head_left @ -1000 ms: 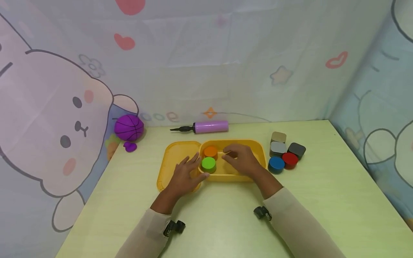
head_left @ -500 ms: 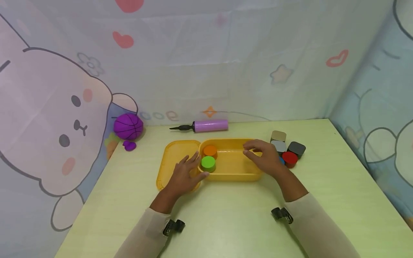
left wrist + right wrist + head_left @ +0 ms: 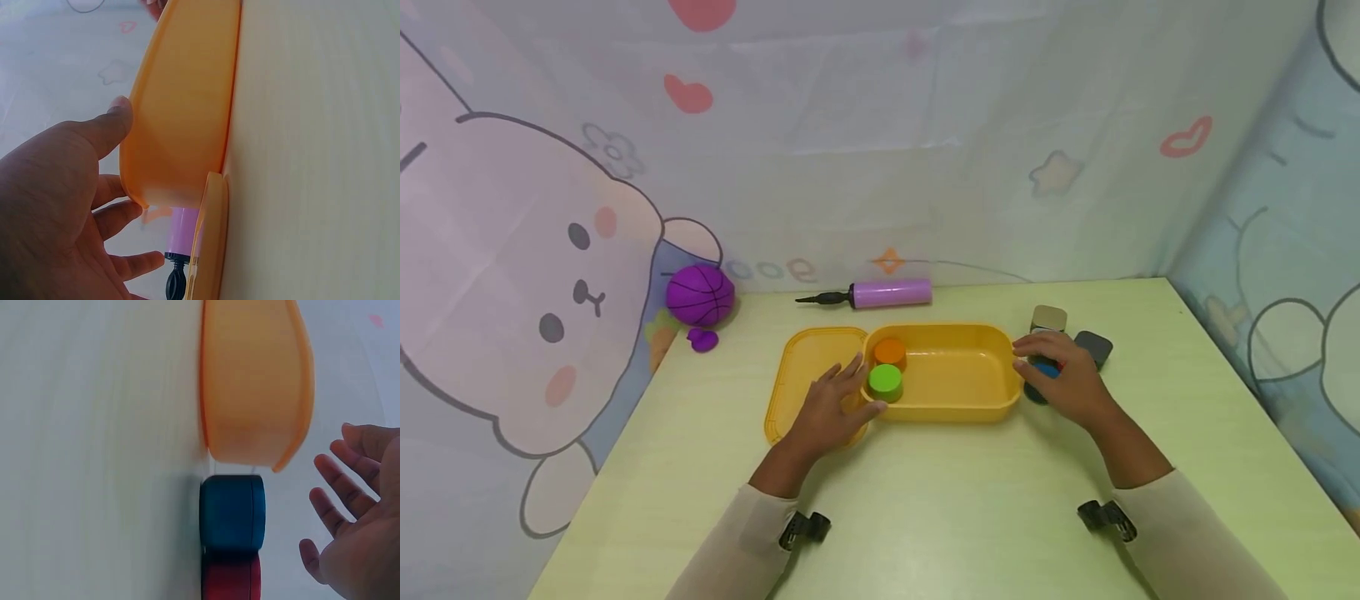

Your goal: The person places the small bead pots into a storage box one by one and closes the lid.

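Note:
The yellow plastic box stands in the middle of the table. An orange round container and a green round container sit inside its left end. My left hand rests against the box's left front corner, fingers spread and thumb at the rim in the left wrist view. Past the box's right end, my right hand hovers with relaxed fingers and nothing in them. Beneath it are a blue round container and a red container, both partly covered by the hand in the head view.
Left of the box lies its yellow lid. Tan and black containers stand at the right. At the back are a purple hand pump, a purple ball and a small purple duck.
My right hand has moved right, from inside the box over its right end to above the blue container. My left hand has stayed at the box's left corner.

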The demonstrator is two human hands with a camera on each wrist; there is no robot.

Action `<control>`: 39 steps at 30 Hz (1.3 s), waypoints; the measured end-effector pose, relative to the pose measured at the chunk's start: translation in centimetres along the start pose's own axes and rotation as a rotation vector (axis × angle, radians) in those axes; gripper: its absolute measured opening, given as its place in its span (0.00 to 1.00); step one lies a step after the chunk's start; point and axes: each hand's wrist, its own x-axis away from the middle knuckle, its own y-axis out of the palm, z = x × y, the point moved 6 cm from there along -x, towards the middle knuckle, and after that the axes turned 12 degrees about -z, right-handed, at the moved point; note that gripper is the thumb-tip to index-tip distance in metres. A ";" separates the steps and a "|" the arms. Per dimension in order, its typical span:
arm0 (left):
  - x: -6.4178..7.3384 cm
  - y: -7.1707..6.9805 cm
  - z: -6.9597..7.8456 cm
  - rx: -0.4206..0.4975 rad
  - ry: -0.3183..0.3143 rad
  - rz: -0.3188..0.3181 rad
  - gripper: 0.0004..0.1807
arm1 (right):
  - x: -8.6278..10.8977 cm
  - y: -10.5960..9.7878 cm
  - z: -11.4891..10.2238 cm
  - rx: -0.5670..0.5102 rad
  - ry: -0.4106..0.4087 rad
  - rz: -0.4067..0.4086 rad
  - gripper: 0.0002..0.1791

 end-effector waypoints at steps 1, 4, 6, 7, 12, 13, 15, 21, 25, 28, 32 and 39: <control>0.0 0.0 0.0 0.006 0.002 0.000 0.42 | 0.3 -0.3 0.2 0.007 -0.012 0.006 0.11; 0.0 0.0 0.0 0.015 0.013 0.004 0.42 | 1.1 -1.1 0.9 0.040 -0.023 0.011 0.11; 0.0 0.0 0.0 0.014 0.019 0.010 0.42 | 1.7 -1.6 1.7 0.048 -0.010 0.011 0.12; 0.0 0.0 -0.1 0.014 0.023 0.012 0.43 | 1.9 -1.8 2.0 0.056 0.010 0.009 0.13; -0.1 0.0 -0.2 0.004 0.032 0.017 0.43 | 3.0 -2.7 3.6 0.038 0.092 0.001 0.16; -0.2 0.0 -0.3 0.005 0.032 0.017 0.43 | 3.1 -2.8 3.7 0.036 0.108 -0.010 0.16; -0.2 0.1 -0.3 0.010 0.032 0.015 0.42 | 3.4 -2.8 4.1 0.029 0.122 -0.036 0.17; 0.0 0.2 -0.1 0.029 0.040 0.005 0.42 | 3.8 -2.5 4.9 0.034 0.124 -0.075 0.18; 0.0 0.0 -0.1 0.013 0.035 0.005 0.42 | 3.7 -2.4 5.0 0.042 0.103 -0.083 0.19; -0.1 -0.1 -0.1 0.002 0.033 0.007 0.43 | 3.6 -2.4 4.9 0.053 0.098 -0.091 0.19; -0.2 -0.2 -0.1 -0.006 0.042 0.016 0.43 | 3.7 -2.2 4.9 0.053 0.100 -0.096 0.17; -0.1 0.0 -0.2 0.001 0.042 0.016 0.43 | 4.0 -1.7 5.1 0.031 0.099 -0.121 0.17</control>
